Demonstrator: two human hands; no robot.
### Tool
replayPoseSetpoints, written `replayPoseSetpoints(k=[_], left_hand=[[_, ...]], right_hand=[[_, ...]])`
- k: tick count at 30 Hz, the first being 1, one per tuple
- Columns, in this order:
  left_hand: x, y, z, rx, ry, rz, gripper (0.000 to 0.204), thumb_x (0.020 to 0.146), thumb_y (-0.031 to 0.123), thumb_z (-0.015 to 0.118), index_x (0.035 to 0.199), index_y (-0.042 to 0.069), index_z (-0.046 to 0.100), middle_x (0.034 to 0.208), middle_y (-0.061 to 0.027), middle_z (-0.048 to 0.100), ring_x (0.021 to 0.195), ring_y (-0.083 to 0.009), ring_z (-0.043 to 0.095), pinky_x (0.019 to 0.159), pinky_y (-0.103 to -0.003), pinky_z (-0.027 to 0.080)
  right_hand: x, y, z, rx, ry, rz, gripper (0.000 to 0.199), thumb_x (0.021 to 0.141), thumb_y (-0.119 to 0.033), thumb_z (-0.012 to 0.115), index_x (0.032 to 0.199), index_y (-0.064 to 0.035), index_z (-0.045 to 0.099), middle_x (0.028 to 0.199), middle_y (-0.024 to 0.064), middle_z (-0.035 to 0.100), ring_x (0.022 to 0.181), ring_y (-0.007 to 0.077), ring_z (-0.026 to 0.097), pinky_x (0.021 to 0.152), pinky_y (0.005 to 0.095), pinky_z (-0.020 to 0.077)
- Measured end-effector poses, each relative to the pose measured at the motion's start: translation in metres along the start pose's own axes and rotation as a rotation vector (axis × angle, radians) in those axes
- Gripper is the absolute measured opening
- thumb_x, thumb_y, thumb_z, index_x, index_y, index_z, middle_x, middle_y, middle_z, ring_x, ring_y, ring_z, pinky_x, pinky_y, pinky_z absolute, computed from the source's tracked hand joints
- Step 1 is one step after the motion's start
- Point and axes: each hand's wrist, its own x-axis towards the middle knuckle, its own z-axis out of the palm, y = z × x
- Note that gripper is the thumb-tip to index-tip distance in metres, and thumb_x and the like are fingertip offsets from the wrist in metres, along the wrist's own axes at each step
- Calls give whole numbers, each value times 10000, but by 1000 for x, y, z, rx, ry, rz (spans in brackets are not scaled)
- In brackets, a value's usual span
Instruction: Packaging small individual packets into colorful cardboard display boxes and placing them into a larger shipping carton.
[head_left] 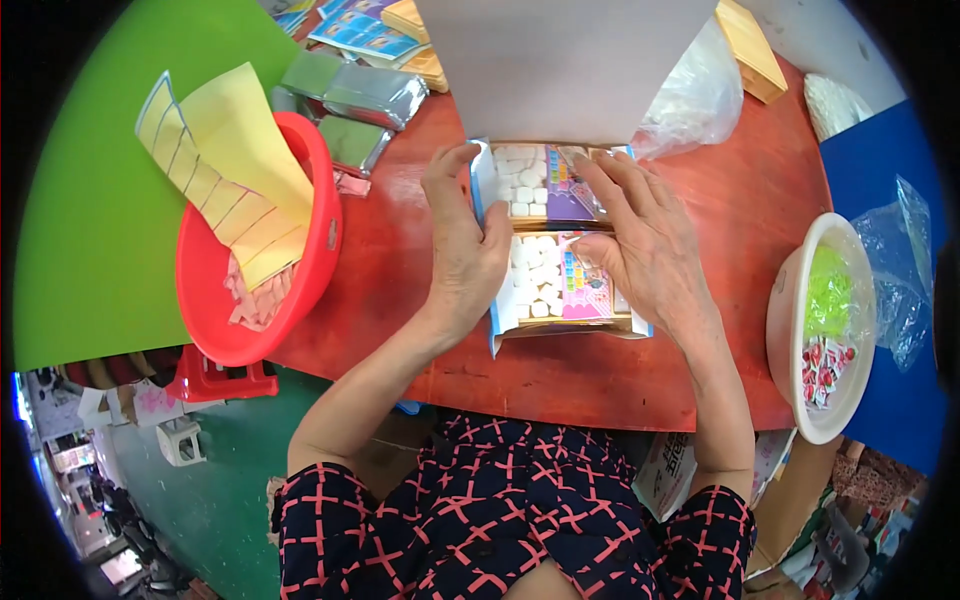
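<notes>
A cardboard box (576, 326) stands open on the red table, its tall pale grey lid (570, 70) raised at the back. Inside are two compartments with small white cube-shaped pieces (536, 275), a purple printed card (565, 197) in the far one and a pink printed card (587, 290) in the near one. At the box's left side my left hand (462, 245) grips the white side flap, thumb and forefinger apart along it. My right hand (645, 225) lies spread over the right part, fingertips on the purple card, thumb above the near compartment. Its palm hides the right wall.
A red basin (325, 215) at the left holds yellow sheets (245, 140) and pink slips. Silver-wrapped blocks (375, 95) lie behind it. A clear plastic bag (700, 100) and wooden trays (750, 50) are at the back right. A white basin (782, 310) with small packets stands at the right edge.
</notes>
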Motion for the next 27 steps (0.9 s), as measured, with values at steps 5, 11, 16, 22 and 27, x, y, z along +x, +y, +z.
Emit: replayPoseSetpoints(k=[5, 11, 16, 22, 27], left_hand=[[-3, 2, -1, -449, 60, -320, 690, 782, -59, 473, 1357, 62, 112, 1377, -140, 199, 1244, -215, 287, 973, -331, 335], [19, -23, -22, -664, -131, -311, 825, 710, -40, 552, 1396, 105, 117, 1406, -114, 200, 1245, -206, 287, 986, -348, 323], [21, -26, -21, -678, -209, -273, 643, 709, -27, 609, 1277, 91, 335, 1353, -133, 302, 1232, -201, 315, 993, -331, 324], [18, -37, -16, -667, -130, -175, 284, 767, -21, 622, 1007, 71, 502, 1376, -144, 280, 1105, -184, 473, 889, -296, 451], [11, -44, -22, -305, -129, 149, 278, 760, -47, 575, 1009, 77, 566, 1226, -112, 521, 1131, -250, 452, 958, -339, 351]], right_hand=[[1, 2, 1, -110, 31, -43, 542, 787, -442, 514, 1166, -55, 523, 1184, 124, 498, 1115, 316, 447, 949, 416, 353], [5, 5, 4, 41, 99, -21, 357, 787, -262, 563, 1061, -33, 586, 1078, 114, 556, 1018, 292, 502, 884, 403, 398], [-6, 6, 17, 77, 157, 42, 303, 791, -172, 585, 1059, -32, 569, 1017, 112, 567, 969, 248, 523, 839, 373, 418], [-6, 10, 37, 372, 549, 202, 317, 753, -109, 634, 1015, -24, 479, 952, 95, 502, 825, 203, 509, 732, 318, 437], [1, 22, 55, 582, 720, 228, 275, 724, -13, 601, 987, -39, 527, 975, 127, 471, 873, 216, 509, 759, 286, 432]])
